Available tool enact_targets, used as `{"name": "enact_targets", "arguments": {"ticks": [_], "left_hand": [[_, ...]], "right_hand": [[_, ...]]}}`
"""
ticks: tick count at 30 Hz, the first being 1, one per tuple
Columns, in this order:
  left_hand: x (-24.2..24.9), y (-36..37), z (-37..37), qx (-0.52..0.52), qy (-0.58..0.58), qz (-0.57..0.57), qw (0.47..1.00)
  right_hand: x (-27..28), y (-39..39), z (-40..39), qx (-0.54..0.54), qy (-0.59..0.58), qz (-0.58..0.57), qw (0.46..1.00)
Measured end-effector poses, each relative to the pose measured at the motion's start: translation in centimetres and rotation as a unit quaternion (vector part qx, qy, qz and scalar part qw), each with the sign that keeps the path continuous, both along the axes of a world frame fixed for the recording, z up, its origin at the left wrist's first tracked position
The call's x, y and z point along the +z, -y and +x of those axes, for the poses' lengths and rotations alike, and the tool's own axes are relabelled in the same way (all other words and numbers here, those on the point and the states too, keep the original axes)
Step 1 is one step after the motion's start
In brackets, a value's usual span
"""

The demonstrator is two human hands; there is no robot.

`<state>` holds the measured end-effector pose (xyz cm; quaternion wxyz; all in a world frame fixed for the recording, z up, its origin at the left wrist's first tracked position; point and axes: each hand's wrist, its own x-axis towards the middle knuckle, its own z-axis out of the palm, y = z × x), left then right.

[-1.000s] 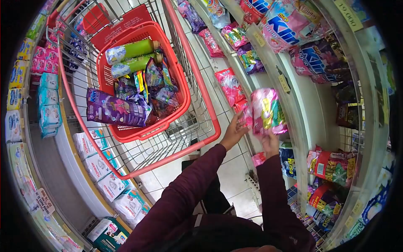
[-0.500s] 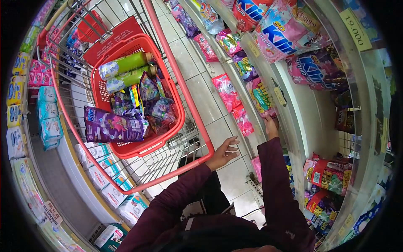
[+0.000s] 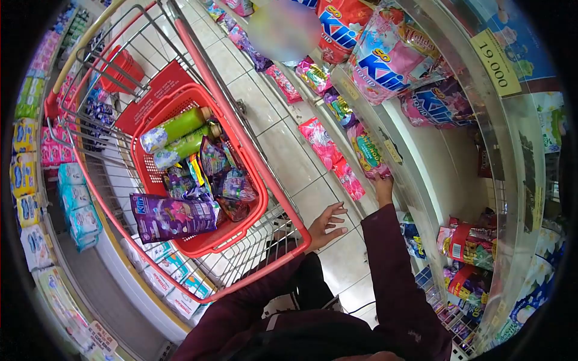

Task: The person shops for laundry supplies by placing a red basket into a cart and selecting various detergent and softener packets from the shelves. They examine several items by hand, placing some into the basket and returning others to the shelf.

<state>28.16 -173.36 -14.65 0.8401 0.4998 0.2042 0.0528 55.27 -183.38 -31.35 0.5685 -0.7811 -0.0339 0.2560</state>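
Note:
My right hand [image 3: 383,190] reaches to the low shelf on the right. Its fingers are closed on the lower end of a pink packet with a yellow and green label [image 3: 368,150], which still lies on the shelf. My left hand [image 3: 327,228] hovers beside the corner of the shopping cart [image 3: 299,223], fingers spread and holding nothing. In the cart sits a red basket [image 3: 262,203]. It contains two green bottles [image 3: 173,129], a purple So Klin pouch [image 3: 174,218] and several small dark packets [image 3: 214,157].
Two pink packets [image 3: 332,157] lie along the shelf's outer edge. Large So Klin pouches [image 3: 394,57] fill the shelf above, behind a clear edge strip with a 19.000 price tag [image 3: 497,63]. Diaper packs [image 3: 180,301] line the left shelf. Tiled floor [image 3: 289,138] runs between.
The view has shifted, so the cart and shelves sit lower in it. My right hand has a closer grip on the packet's lower end. My left hand stays spread near the cart corner.

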Motion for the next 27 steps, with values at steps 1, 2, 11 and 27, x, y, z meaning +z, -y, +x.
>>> {"name": "enact_targets", "arguments": {"ticks": [1,2,11,27], "left_hand": [[0.1,-0.2,-0.1,-0.001,0.003,-0.003,1.000],[0.3,-0.5,-0.1,-0.002,0.007,-0.004,1.000],[0.7,0.6,-0.5,-0.048,0.003,-0.035,0.998],[5.3,2.7,-1.7,-0.138,0.053,0.062,0.987]], "right_hand": [[-0.8,0.2,0.6,0.015,0.054,-0.038,0.998],[-0.7,0.1,0.8,0.012,0.054,-0.034,0.998],[-1.8,1.2,2.2,0.115,0.070,-0.102,0.986],[0.9,2.5,1.4,-0.106,0.000,-0.117,0.987]]}}
